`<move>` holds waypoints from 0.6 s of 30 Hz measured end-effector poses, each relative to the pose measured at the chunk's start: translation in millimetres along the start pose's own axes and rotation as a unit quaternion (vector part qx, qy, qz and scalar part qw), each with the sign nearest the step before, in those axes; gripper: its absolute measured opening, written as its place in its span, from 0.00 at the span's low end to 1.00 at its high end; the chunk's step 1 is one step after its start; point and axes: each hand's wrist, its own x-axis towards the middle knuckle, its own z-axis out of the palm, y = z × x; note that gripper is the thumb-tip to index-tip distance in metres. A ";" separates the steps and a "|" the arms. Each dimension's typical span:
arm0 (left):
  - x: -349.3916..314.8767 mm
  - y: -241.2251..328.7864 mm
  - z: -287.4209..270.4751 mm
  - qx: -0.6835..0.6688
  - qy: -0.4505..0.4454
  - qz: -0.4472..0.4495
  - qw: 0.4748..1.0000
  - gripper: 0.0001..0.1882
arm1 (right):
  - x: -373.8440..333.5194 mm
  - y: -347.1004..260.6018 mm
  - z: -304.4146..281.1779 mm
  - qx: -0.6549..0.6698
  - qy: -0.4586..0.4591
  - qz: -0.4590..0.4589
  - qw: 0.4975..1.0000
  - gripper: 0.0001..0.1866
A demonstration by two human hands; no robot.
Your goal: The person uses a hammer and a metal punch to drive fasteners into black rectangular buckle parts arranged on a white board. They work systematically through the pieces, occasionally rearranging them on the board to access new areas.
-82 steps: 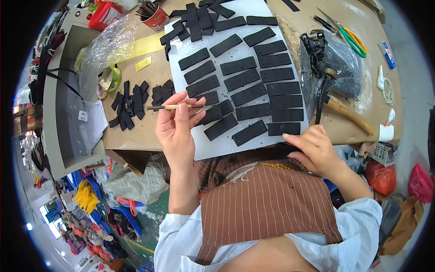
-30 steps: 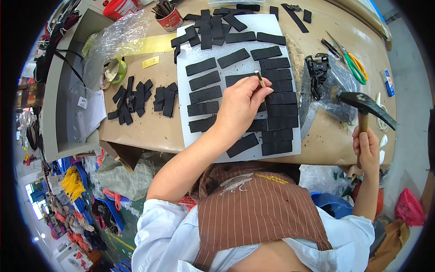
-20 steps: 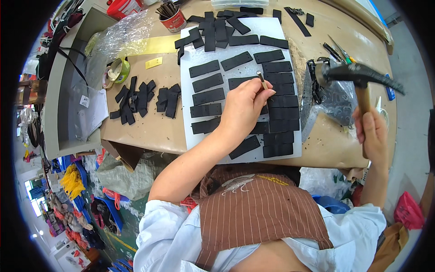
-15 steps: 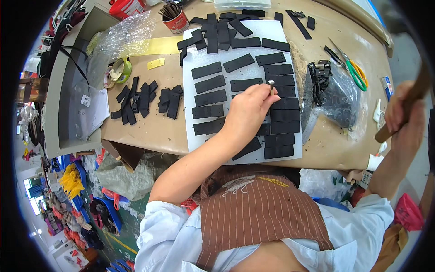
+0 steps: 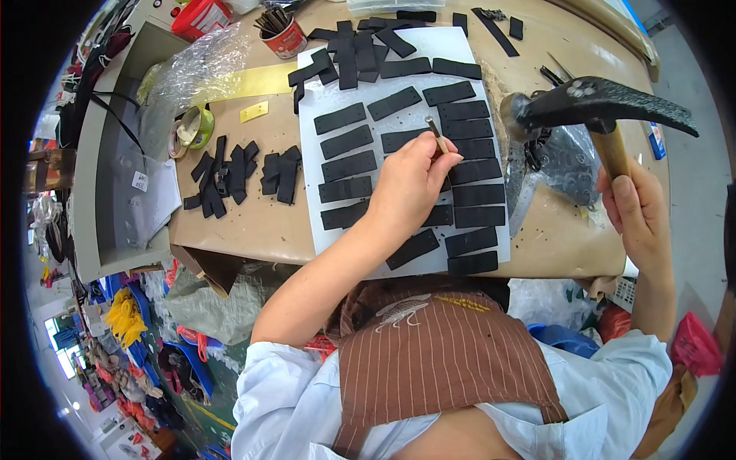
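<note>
Strips (image 5: 349,142) lie in rows on sheet (image 5: 326,230) atop table (image 5: 253,230). Loose strip pile (image 5: 241,172) left of sheet; tin (image 5: 284,34) behind it

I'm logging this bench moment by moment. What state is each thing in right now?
left hand: closed on the punch, over the white board.
punch: held tilted, tip on a black strip.
right hand: gripping the hammer handle.
hammer: raised above the table, head toward the punch.
black strips: lying flat in rows on the white board.
red cup: upright, filled with tools.
</note>
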 end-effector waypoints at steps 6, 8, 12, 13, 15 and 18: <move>0.8 3.3 -2.9 -0.013 -0.017 -0.014 1.000 0.05 | -3.7 2.2 -7.0 0.046 0.049 0.020 0.998 0.17; 0.0 2.7 -2.7 -0.003 -0.013 -0.001 1.000 0.05 | -2.3 4.5 -6.9 0.044 0.043 0.001 0.998 0.18; -2.0 2.5 -3.3 0.019 -0.003 0.022 1.000 0.05 | 2.1 4.5 -12.9 0.016 0.079 -0.044 0.996 0.18; -4.1 2.4 -4.7 0.026 -0.001 0.019 0.999 0.05 | 6.2 4.0 -18.0 0.015 0.107 -0.070 0.992 0.18; -0.8 7.8 -3.5 0.022 -0.005 0.055 0.998 0.05 | 6.0 -13.6 -51.9 0.086 0.119 -0.099 0.984 0.17; -2.5 6.1 0.1 0.033 0.006 0.112 0.993 0.06 | 5.7 -19.8 -63.4 0.119 0.112 -0.149 0.975 0.12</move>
